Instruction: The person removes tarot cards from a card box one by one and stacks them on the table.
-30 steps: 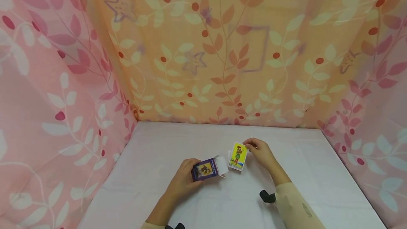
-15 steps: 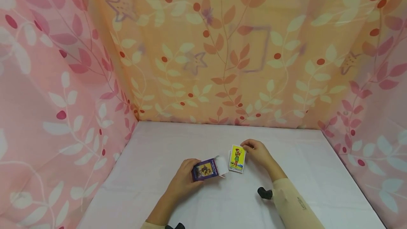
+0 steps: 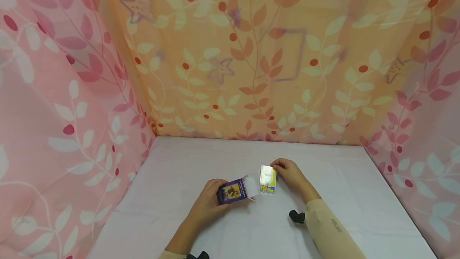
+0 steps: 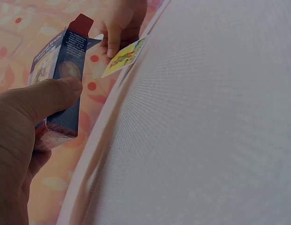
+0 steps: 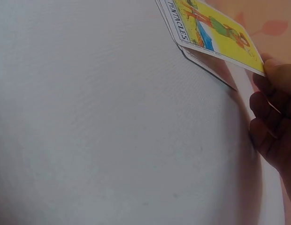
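Observation:
My left hand (image 3: 210,201) grips a dark blue card box (image 3: 231,192) by its sides, its white flap (image 3: 251,187) open toward the right. In the left wrist view the thumb lies across the box's narrow side (image 4: 70,70). My right hand (image 3: 290,173) pinches the upper corner of a yellow tarot card (image 3: 268,179). Seen from the right wrist, this card (image 5: 220,30) carries a standing figure and the word PENTACLES, and its held corner is tilted up over other cards (image 5: 206,65) lying beneath it on the white cloth.
A white cloth covers the table (image 3: 161,163). Patterned curtains stand along the back (image 3: 201,103) and both sides. Black wrist mounts (image 3: 296,216) stick out from the sleeves, the right one low over the cloth.
My right hand has moved slightly left and toward me, bringing the yellow card down more squarely over the cards below. Glare now covers its face. The left hand and box stay put.

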The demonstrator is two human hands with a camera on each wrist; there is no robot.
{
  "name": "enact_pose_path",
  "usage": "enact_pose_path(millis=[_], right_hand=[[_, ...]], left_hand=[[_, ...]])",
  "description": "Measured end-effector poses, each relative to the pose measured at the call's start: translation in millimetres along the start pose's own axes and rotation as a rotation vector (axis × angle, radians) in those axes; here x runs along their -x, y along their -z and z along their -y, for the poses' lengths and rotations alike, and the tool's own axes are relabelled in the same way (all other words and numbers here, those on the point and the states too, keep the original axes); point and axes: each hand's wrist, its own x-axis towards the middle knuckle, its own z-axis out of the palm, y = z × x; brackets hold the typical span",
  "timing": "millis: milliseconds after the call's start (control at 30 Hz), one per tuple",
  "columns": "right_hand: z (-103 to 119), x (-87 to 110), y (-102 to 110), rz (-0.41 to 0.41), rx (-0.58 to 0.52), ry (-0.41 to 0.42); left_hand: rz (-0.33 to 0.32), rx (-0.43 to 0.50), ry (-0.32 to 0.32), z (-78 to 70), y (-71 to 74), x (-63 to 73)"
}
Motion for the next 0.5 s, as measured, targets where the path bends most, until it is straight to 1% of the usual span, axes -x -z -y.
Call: enact_pose_path(millis=[233, 300, 367, 500], right_hand=[[-3.4, -3.2, -1.6, -0.028, 0.044, 0.081], [-5.0, -4.8, -2.2, -0.027, 0.052, 0.086], [-6.6, -6.5, -3.0, -0.022, 0.058, 0.076], [-7.9, -8.4, -4.5, -0.011, 0.054, 0.015]], left_hand=[[0.021, 0.015, 0.042, -0.3, 0.8, 0.3], [0.022, 0.017, 0.045, -0.2, 0.9, 0.4], [0.018, 0.014, 0.039, -0.1, 0.8, 0.4], [0.015, 0.013, 0.036, 0.2, 0.3, 0.3]])
